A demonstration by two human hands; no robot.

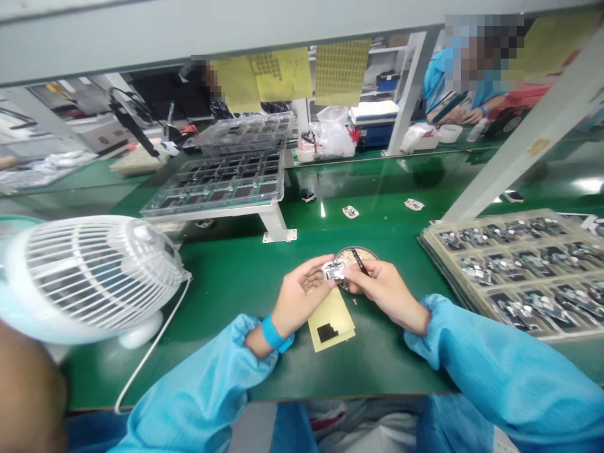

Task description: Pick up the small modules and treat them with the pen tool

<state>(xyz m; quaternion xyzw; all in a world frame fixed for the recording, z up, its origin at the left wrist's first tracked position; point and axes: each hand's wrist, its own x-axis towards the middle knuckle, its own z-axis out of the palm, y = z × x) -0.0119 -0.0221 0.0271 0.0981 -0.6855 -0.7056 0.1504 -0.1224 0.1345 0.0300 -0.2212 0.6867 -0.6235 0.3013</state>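
Observation:
My left hand (302, 294) is closed on a small white device housing (334, 271) with dark and metallic parts in it. My right hand (389, 292) grips black tweezers (360, 261), tilted with one end pointing up and left, and its fingertips meet the housing's right edge. Behind my right fingers, partly covered, lies a round dish (340, 252) of small beige pieces. Beneath my hands a pale yellow paper (330, 305) rests on the green bench, bearing black cut pieces (327, 332). The tweezers' working tips cannot be made out.
A white fan (94, 277) with a cable stands at left. Stacked trays of device parts (523, 267) lie at right. Clear trays (221, 179) sit on a raised stand. Loose housings (350, 212) lie beyond my hands. A slanted post (504, 119) rises at right; another person works opposite.

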